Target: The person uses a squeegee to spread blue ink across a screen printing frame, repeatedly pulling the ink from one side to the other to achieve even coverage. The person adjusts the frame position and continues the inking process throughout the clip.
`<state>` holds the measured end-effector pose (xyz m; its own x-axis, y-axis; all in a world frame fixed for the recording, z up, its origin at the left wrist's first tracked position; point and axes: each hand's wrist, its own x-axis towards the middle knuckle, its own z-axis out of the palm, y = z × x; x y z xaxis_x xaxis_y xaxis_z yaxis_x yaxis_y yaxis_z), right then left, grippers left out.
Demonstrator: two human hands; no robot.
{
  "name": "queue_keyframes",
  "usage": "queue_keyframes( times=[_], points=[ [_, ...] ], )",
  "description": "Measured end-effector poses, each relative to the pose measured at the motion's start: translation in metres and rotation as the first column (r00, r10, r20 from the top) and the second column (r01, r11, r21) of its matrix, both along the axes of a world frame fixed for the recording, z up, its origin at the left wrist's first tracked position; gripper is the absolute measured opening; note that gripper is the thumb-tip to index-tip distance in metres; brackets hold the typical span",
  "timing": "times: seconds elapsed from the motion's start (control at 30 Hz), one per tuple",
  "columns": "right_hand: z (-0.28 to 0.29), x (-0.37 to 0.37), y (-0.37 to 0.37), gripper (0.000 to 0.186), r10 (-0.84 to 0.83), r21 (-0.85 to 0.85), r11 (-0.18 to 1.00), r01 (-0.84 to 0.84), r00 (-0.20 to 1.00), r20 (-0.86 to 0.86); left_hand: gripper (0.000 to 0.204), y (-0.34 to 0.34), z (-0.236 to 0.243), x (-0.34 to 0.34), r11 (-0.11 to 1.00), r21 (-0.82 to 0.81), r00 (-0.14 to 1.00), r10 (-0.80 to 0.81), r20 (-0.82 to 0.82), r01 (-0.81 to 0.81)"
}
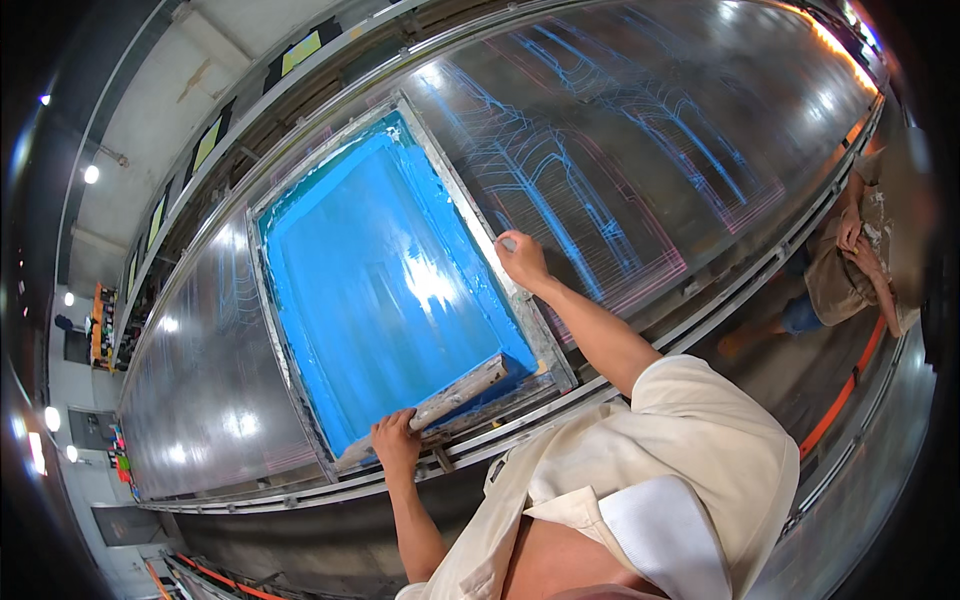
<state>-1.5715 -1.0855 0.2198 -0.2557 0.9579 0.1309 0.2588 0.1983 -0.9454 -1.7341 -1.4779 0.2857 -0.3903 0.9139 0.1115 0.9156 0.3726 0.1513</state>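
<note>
A screen printing frame (457, 190) with pale, ink-smeared rails lies on a long dark table. Glossy blue ink (345, 270) covers most of its mesh, with thicker ridges along the sides. Across the near end of the frame rests a squeegee (465, 390) with a worn, pale handle, its blade side hidden against the ink. My left hand (396, 438) is closed around the handle toward its left part. My right hand (522, 262) is at the frame's right rail with its fingers curled onto the edge; the fingertips are partly hidden.
The shiny table (640, 130) carries blue branching patterns and pink lines to the right of the frame. A metal rail (690, 325) runs along its near edge. Another person's hands (855, 240) show at the far right. Colourful containers (103, 325) stand at the far left.
</note>
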Motion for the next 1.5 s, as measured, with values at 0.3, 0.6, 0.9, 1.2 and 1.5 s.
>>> queue_keyframes(
  times=[0.3, 0.6, 0.9, 1.2, 1.5],
  points=[
    [0.0, -0.001, 0.002, 0.019, -0.021, -0.018, 1.0, 0.023, 0.998, 0.067, 0.05, -0.016, 0.023, 0.003, 0.998, -0.048, 0.999, -0.028, 0.044, 0.03],
    [-0.009, -0.013, 0.012, 0.024, 0.001, -0.038, 0.999, 0.008, 0.972, 0.235, 0.046, -0.028, 0.032, 0.009, 0.996, -0.07, 0.999, -0.052, -0.009, 0.051],
    [0.042, -0.031, -0.009, 0.026, -0.017, -0.247, 0.957, 0.155, 0.875, 0.484, 0.041, 0.042, 0.003, -0.079, 0.992, -0.017, 0.984, -0.124, -0.13, 0.123],
    [0.043, -0.028, -0.012, 0.023, -0.159, 0.018, 0.985, 0.173, 0.854, 0.496, 0.02, 0.288, -0.02, -0.296, 0.958, 0.165, 0.939, -0.18, -0.292, 0.235],
    [0.055, -0.031, -0.01, 0.022, -0.158, -0.079, 0.974, 0.213, 0.883, 0.441, 0.024, 0.445, 0.012, -0.42, 0.952, 0.181, 0.961, -0.218, -0.172, 0.248]
  ],
)
